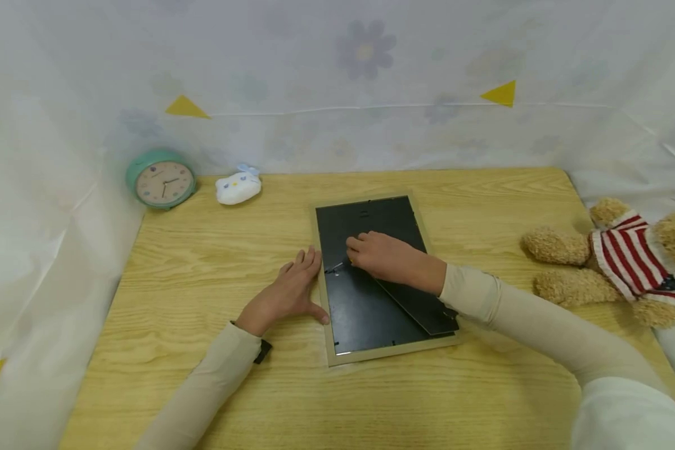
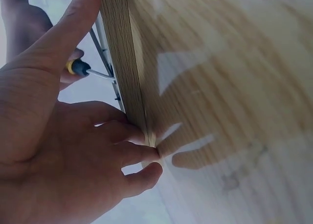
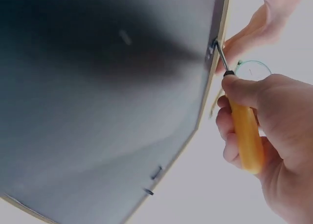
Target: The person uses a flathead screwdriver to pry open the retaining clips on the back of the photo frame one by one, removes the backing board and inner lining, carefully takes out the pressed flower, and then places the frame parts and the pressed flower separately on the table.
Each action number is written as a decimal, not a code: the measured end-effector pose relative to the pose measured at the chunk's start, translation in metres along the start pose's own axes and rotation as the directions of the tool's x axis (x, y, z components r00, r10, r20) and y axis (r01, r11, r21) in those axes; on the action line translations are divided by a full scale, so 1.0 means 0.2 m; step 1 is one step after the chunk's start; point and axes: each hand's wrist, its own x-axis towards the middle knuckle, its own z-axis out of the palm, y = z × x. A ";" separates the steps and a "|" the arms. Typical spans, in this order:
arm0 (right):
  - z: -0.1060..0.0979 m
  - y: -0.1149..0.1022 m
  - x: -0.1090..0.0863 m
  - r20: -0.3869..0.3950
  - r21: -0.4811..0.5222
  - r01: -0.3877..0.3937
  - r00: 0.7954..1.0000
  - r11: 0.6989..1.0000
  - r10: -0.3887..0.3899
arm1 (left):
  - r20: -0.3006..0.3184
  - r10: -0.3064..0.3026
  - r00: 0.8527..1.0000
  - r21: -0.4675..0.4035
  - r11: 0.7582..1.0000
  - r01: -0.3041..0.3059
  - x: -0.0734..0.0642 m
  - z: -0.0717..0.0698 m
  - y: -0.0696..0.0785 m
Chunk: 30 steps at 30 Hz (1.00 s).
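Observation:
A picture frame (image 1: 365, 312) lies face down on the table, its black backing and wooden rim showing. My right hand (image 1: 385, 256) grips a screwdriver by its yellow handle (image 3: 247, 136). In the right wrist view its metal shaft (image 3: 222, 57) meets a small metal fitting at the backing's edge, beside the rim. My left hand (image 1: 292, 287) lies with fingers spread against the frame's left side; in the left wrist view its fingertips (image 2: 149, 172) touch the wooden rim (image 2: 122, 53). A black stand flap (image 1: 422, 303) is hinged on the backing, partly under the right forearm.
At the back left of the wooden table (image 1: 191, 300) stand a green alarm clock (image 1: 163, 181) and a small white cat-faced plush (image 1: 239, 186). A teddy bear (image 1: 624, 262) in a striped top lies at the right edge. White floral sheeting (image 1: 315, 75) hangs behind.

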 end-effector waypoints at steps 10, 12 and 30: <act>-0.07 0.01 0.07 -0.022 -0.303 0.114 0.992 0.946 -0.127 | 0.000 0.005 1.000 0.002 1.000 -0.005 0.01 0.00 0.00; -0.08 0.00 0.09 -0.015 -0.329 0.129 0.990 0.935 -0.142 | 0.006 0.001 1.000 0.004 1.000 -0.002 0.01 -0.01 0.00; -0.21 -0.08 0.23 0.054 -0.418 0.207 0.978 0.885 -0.204 | 0.013 -0.004 1.000 -0.034 0.999 0.004 0.00 -0.01 0.01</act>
